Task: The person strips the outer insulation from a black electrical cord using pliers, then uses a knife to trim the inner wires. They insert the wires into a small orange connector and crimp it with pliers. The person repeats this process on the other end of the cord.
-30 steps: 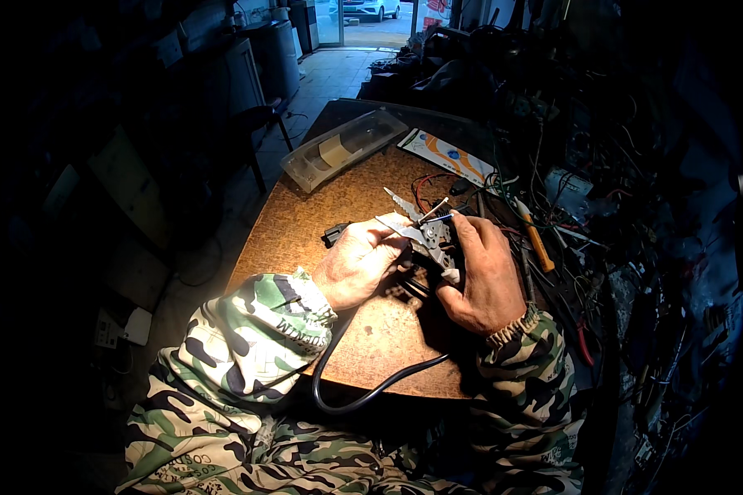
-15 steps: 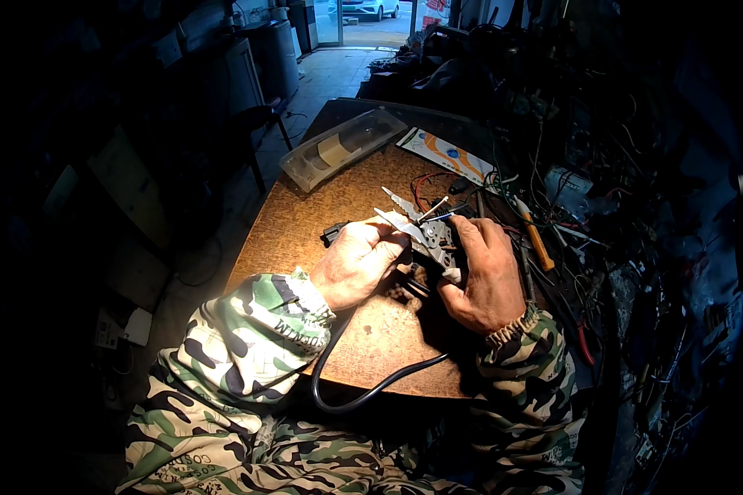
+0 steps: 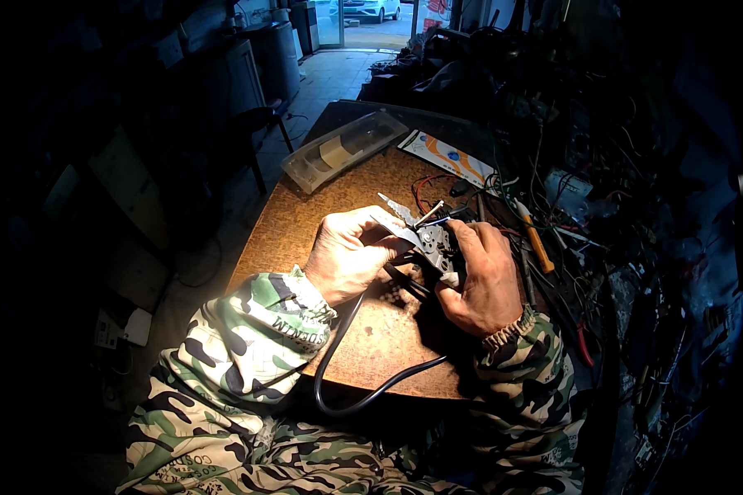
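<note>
My right hand [image 3: 483,276] is closed on silver multi-purpose pliers [image 3: 431,241], whose toothed jaws point up and to the left, with a short pale wire and a blue one across them. My left hand [image 3: 345,256] is pinched at the lower jaw; what lies between its fingertips is hidden. A thick black cable [image 3: 388,382] runs from beneath my hands in a loop over the desk's front edge. Dark cable parts lie in shadow under the pliers.
The wooden desk [image 3: 272,238] holds a clear plastic tray [image 3: 309,169], a white-and-orange card [image 3: 446,157], a yellow-handled tool [image 3: 537,243], red-handled pliers [image 3: 584,346] and tangled wires. Dark clutter fills the right side. A stool [image 3: 252,118] stands at the back left.
My left hand has shifted slightly left and up, its fingers angled differently around the jaw. The pliers' tips sit a little lower and further left. My right hand has barely moved.
</note>
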Tool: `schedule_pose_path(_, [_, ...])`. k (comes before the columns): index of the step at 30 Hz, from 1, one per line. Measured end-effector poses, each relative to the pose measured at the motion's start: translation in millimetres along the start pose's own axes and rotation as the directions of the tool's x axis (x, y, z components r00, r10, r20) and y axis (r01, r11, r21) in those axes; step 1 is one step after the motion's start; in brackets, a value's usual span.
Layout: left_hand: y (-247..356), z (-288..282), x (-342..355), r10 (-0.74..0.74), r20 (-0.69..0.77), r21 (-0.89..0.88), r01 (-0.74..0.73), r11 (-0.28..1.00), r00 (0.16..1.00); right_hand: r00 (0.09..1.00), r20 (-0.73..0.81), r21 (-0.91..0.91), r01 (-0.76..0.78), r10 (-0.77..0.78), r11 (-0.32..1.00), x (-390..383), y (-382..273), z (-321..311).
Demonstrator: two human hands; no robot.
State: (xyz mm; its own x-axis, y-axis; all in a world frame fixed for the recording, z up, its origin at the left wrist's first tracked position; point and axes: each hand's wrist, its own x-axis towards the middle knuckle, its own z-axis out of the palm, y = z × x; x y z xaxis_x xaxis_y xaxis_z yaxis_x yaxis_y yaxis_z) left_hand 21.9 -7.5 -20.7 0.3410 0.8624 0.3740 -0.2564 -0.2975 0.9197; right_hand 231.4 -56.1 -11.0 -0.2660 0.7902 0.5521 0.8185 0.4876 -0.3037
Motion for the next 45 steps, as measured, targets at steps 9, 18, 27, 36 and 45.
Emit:
schedule_pose_path(9, [22.9, -22.5, 1.7, -0.145, 0.321, -0.032, 0.164, 0.986, 0.936, 0.988, -0.02, 0.163, 0.157, -0.156, 0.974, -3.2, 6.0, -4.5])
schedule_pose_path(18, [19.4, -27.6, 2.4, -0.245, 0.469, -0.128, 0.34, 0.932, 0.849, 0.987, -0.013, 0.179, 0.162, -0.163, 0.97, -5.6, 4.9, -4.6])
schedule_pose_path(27, [5.6, -14.2, -4.5, 0.181, 0.102, 0.202, -0.198, 0.959, 0.978, 0.998, -0.067, 0.082, 0.019, -0.014, 0.996, 0.8, -7.6, 3.3])
schedule_pose_path(36, [21.7, -25.4, -6.7, -0.162, 0.306, 0.134, 0.126, 0.983, 0.938, 0.998, -0.022, 0.185, 0.066, -0.063, 0.981, -6.5, 2.0, 5.0])
schedule_pose_path(45, [23.8, -39.5, -5.4, -0.351, 0.759, -0.051, 0.587, 0.808, 0.549, 0.949, 0.018, 0.405, 0.28, -0.314, 0.87, -2.5, -6.0, -2.1])
